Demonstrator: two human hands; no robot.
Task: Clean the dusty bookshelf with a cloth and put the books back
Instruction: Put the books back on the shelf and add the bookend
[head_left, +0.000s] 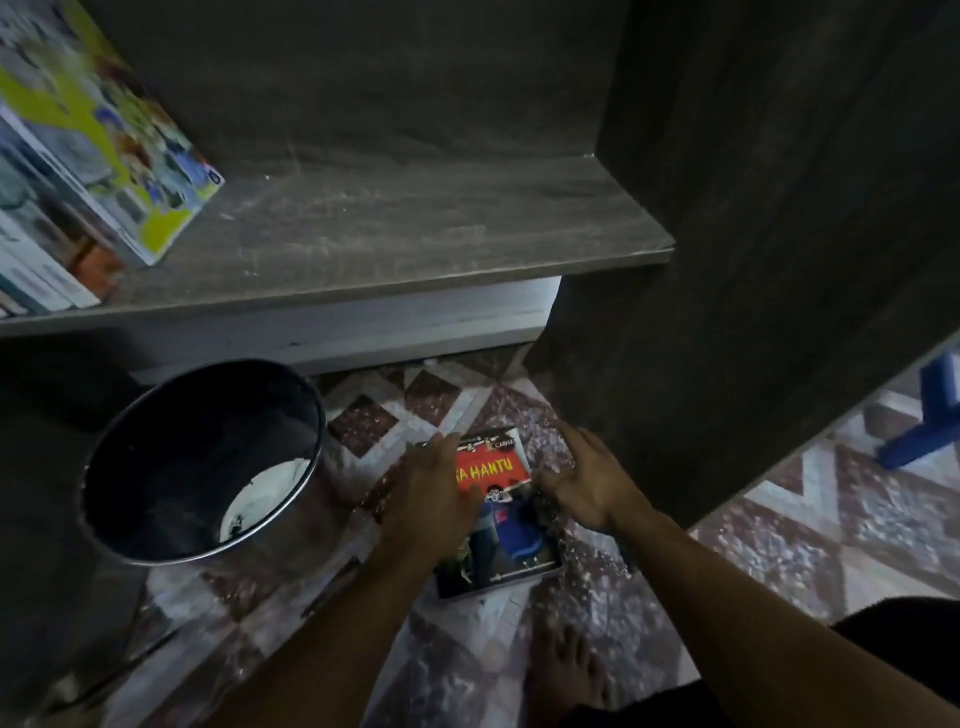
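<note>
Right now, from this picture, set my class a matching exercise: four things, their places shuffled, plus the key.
1 red-titled paperback book
2 round dark metal bin
3 yellow-green glossy book
4 blue plastic furniture leg

A leaning on grey wooden shelf
B tiled floor, lower left
C far right edge
D between left hand, right hand

Pairs: 1-D, 2-B, 3-A, 4-C

Matt woodgrain shelf (415, 218) — glossy book (498, 499), metal bin (171, 467).

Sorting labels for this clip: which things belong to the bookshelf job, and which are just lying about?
Job: dusty shelf; books leaning on it; red-covered book on the floor, left hand and right hand at it.
Lying about: metal bin; blue plastic furniture.
</note>
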